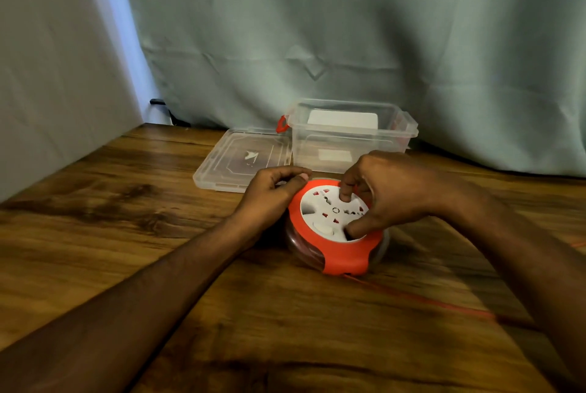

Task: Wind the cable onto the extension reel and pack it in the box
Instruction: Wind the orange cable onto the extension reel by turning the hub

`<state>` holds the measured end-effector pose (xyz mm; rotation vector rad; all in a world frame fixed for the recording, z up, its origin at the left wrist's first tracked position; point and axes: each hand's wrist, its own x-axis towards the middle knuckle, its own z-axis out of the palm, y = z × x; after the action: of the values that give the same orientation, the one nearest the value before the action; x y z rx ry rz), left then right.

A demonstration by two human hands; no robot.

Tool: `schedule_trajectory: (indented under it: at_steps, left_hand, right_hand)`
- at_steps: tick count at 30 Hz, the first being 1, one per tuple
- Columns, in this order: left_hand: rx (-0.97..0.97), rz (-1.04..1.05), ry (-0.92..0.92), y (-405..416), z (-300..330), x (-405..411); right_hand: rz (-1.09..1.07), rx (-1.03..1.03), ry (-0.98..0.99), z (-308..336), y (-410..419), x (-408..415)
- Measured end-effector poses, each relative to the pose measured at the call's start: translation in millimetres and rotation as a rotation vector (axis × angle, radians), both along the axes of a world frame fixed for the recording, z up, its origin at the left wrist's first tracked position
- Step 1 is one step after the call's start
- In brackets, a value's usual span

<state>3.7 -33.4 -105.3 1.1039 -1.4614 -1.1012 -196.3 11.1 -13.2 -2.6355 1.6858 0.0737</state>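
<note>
Orange and white plastic at the centre: extension reel lying flat on the wooden table, socket face up, just in front of the box. Left hand against the reel's left rim, fingers curled, thumb stretched along the orange edge, gripping the housing. Right hand arched over the white socket face, forefinger tip pressed down near the face's upper part, thumb tip dug in at the lower right edge, so pinching the white disc between the 2. Both forearms reaching in from the bottom corners, bare to the frame edge.

White disc marked with several red-shuttered sockets, a small ring at its middle and a white oval button at lower left. Orange band wrapped over the top and down the near side; clear drum underneath with coils of orange cable showing through. Loose length of cable running out from the reel's near side, down and to the right across the table, blurred.

Clear box standing open against the grey-green curtain, orange latch on its left end, a white label or card showing through its wall. Clear lid lying flat to its left, touching or nearly touching the box.
</note>
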Motion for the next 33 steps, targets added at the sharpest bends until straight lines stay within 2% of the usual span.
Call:
schedule_trajectory:
  at_steps: [9,12,16,21,28,33]
  left_hand:
    - [-0.021,0.06,-0.028,2.2,-0.4,-0.9]
    - [-0.018,0.055,-0.011,3.4,0.8,0.2]
    - [-0.024,0.03,-0.009,4.1,2.5,0.7]
    - [-0.038,-0.001,-0.004,5.6,2.6,0.0]
    - [-0.044,-0.024,0.007,7.3,2.9,-1.2]
    - [-0.04,0.034,0.02,5.1,3.3,-0.2]
  right_hand:
    - [0.037,-0.061,0.033,-10.8,-3.1,8.7]
    - [0.064,-0.047,-0.064,-5.4,-5.7,3.2]
    - [0.129,0.098,-0.181,4.8,-6.2,-9.7]
    - [0.132,0.123,-0.065,7.7,-2.6,-10.5]
    - [0.102,0.05,-0.084,5.8,-2.7,-13.2]
    - [0.069,-0.066,0.026,-1.4,-1.7,-3.6]
